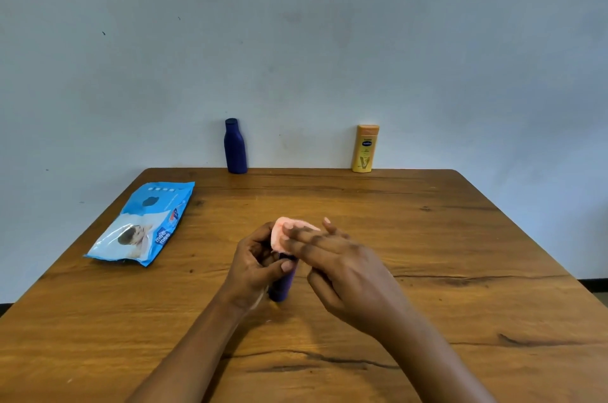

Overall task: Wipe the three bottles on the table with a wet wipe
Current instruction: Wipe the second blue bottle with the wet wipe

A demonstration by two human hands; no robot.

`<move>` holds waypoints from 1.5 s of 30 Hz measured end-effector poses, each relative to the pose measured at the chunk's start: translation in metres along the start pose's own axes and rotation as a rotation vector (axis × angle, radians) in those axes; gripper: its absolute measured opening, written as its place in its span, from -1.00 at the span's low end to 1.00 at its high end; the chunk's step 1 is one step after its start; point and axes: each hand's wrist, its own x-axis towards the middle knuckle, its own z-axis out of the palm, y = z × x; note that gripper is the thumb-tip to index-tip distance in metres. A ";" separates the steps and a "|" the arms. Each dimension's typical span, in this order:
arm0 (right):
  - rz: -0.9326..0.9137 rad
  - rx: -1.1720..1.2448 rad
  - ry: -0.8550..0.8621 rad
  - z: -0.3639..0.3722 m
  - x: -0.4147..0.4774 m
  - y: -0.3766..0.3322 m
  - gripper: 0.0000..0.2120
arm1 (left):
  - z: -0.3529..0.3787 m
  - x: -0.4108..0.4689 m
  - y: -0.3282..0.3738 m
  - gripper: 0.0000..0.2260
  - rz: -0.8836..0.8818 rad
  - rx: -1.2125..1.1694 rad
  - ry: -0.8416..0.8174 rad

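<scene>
My left hand [256, 261] grips a small dark purple bottle [282, 287] over the middle of the wooden table [427, 254], thumb curled across its side. A crumpled pinkish wet wipe [283, 233] covers the bottle's top. My right hand [342, 264] lies over the wipe with fingers stretched out and pressing on it. Much of the bottle is hidden by both hands. A dark blue bottle [235, 146] and a yellow-orange lotion bottle [365, 148] stand upright at the table's far edge against the wall.
A blue wet-wipe packet [144, 225] lies flat on the left part of the table. A pale wall rises right behind the far edge. The table's left and right edges slant outward toward me.
</scene>
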 end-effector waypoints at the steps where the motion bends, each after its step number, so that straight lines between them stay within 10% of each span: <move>1: 0.027 -0.019 -0.016 0.000 0.005 0.002 -0.52 | 0.000 0.001 -0.001 -0.52 -0.006 -0.008 -0.007; 15: 0.131 0.118 -0.054 0.007 0.008 -0.007 -0.26 | 0.000 0.003 -0.002 -0.46 -0.058 -0.121 0.008; 45: 0.110 0.148 0.066 0.023 0.001 -0.009 -0.39 | 0.000 0.002 -0.004 -0.51 -0.070 -0.146 0.000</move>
